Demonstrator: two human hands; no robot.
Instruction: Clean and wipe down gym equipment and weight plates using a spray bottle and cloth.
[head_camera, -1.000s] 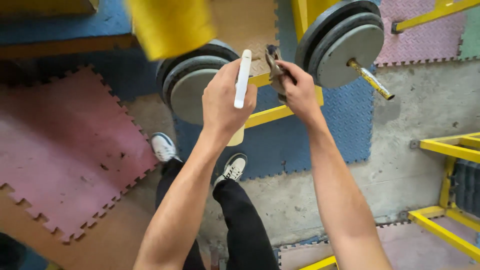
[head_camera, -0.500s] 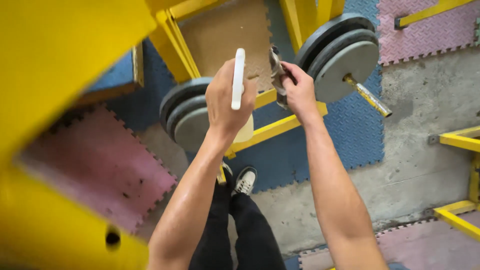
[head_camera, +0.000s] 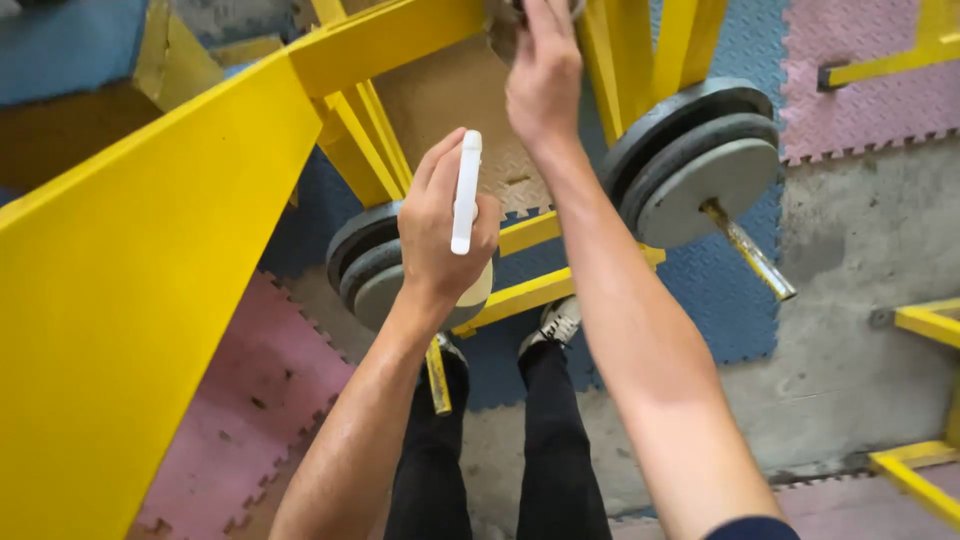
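Bottle gripped in left hand; right hand closed on rag at frame; firm, even wiping pressure advised.

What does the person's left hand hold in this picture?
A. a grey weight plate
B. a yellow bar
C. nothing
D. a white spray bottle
D: the left hand is closed around a white spray bottle, held upright in front of the grey weight plates.

Item: white spray bottle, slim trigger head uppermost, pale body mostly hidden in my left grip; upright, above the left weight plates. Item: grey cloth, mostly out of frame, under my right grip, beyond those plates.
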